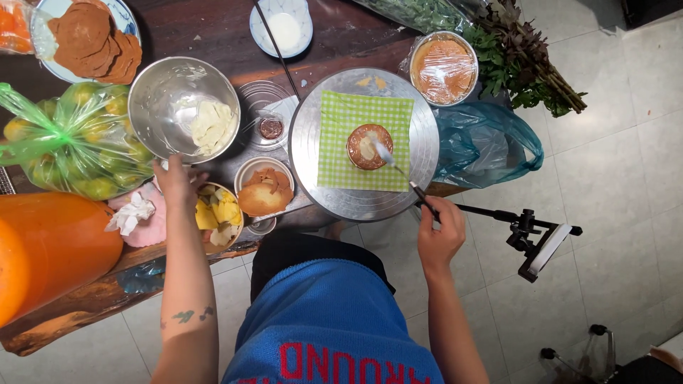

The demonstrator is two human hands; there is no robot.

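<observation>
A round metal turntable (320,192) carries a green checked cloth (334,156) with a small brown cake layer (368,146) in its middle. My right hand (440,231) grips a palette knife (398,171) whose blade rests on cream atop the cake. My left hand (178,181) touches the near rim of a steel bowl (167,96) that holds pale cream. A bowl of yellow fruit pieces (224,213) lies right beside that hand.
A small bowl with baked pieces (263,190), a glass dish (267,114), a plate of brown cake rounds (92,39), a bag of green fruit (71,142), an orange container (50,245), a wrapped tub (443,67), herbs (526,53), a blue bag (484,142), a tripod (530,238).
</observation>
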